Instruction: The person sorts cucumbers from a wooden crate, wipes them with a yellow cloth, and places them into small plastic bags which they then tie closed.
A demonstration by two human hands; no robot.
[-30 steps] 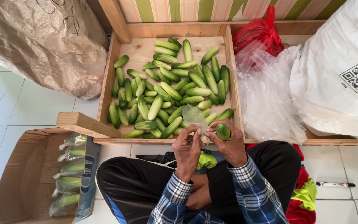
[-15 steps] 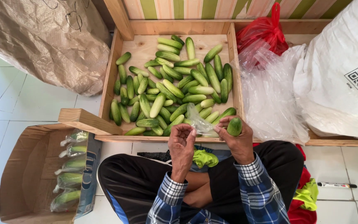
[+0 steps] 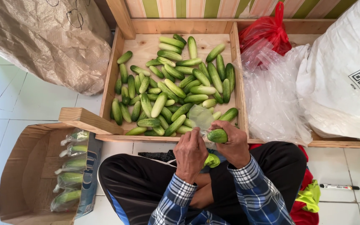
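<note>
My right hand [image 3: 232,146] grips a small green cucumber [image 3: 217,136] at the near edge of a wooden tray [image 3: 238,83]. My left hand [image 3: 190,153] pinches the mouth of a thin clear plastic bag [image 3: 200,116] that rises over the tray's front rim, right beside the cucumber. The tray holds a heap of loose cucumbers [image 3: 171,89]. A green bundle [image 3: 211,161] lies in my lap under my hands; I cannot tell what it is. I sit cross-legged in dark trousers and a blue checked shirt.
A cardboard box [image 3: 26,175] at my left holds several bagged cucumbers [image 3: 69,175]. A brown sack [image 3: 42,37] lies far left. Clear plastic bags [image 3: 271,100], a red bag [image 3: 265,31] and a white sack [image 3: 346,79] sit at right. A marker pen [image 3: 339,187] lies on the tiles.
My right hand has drawn the cucumber back from over the tray toward my left hand and the bag's mouth. The bag now stands a little higher over the rim.
</note>
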